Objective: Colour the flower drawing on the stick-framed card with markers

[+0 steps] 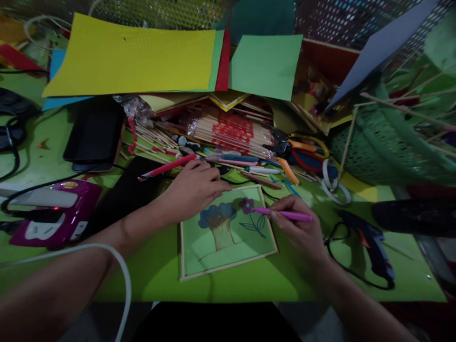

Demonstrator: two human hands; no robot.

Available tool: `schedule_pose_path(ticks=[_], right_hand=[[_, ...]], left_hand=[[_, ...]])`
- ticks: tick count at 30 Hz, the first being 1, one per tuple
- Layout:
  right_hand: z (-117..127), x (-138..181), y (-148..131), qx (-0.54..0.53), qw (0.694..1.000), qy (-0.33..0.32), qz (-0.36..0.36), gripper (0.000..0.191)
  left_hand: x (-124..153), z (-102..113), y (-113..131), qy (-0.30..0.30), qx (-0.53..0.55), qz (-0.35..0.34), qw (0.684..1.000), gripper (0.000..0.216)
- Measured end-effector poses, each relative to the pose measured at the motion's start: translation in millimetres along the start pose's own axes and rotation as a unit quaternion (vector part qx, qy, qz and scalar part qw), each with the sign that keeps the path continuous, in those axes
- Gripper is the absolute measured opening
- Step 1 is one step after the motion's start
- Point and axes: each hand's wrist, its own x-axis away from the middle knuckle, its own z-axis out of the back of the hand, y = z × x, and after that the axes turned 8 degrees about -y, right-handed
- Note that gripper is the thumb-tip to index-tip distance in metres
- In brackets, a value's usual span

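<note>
Pinching pen (294,216), right hand (302,232) slanted

right hand (301,225) holding pink marker (294,216) at drawn flower (246,206), left hand (194,190) at top of framed green card (251,248)

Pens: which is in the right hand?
The purple pen, its tip at the flower; the blue pen and white pen lie beyond the drawing, unheld.

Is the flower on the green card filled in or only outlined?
Partly filled: its petals are purple; its leaves show only outlines.
</note>
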Motion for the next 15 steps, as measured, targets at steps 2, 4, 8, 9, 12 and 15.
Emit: schedule_pose_path(ticks=[2, 4, 8, 9, 12, 15], right_hand=[[0.3, -1.0, -1.2, 0.002, 1.0, -0.006, 0.004, 0.006], [0.5, -1.9, -2.8, 0.003, 1.0, -0.011, 0.005, 0.005], [1.1, -2.0, -3.2, -0.002, 1.0, -0.013, 0.005, 0.006], [1.3, -1.6, -2.5, -0.003, 1.0, -0.015, 0.004, 0.006], [1.9, -0.2, 0.5, -0.007, 1.0, -0.017, 0.001, 0.007], [1.9, 0.9, 2.6, -0.008, 1.0, -0.011, -0.002, 0.007]], left_hand=[[-0.3, 0.5, 0.2, 0.0, 0.001, 0.0, 1.0, 0.027], [-0.6, 1.0, 0.4, -0.001, 0.002, 0.001, 1.0, 0.027], [-0.7, 1.1, 0.6, 0.008, 0.002, -0.001, 1.0, 0.027], [-0.6, 0.8, 0.6, 0.011, 0.001, -0.003, 1.0, 0.026], [-0.3, -0.3, 0.2, 0.015, 0.002, -0.006, 1.0, 0.026], [-0.4, -0.9, -0.3, 0.014, 0.004, -0.004, 1.0, 0.027]])
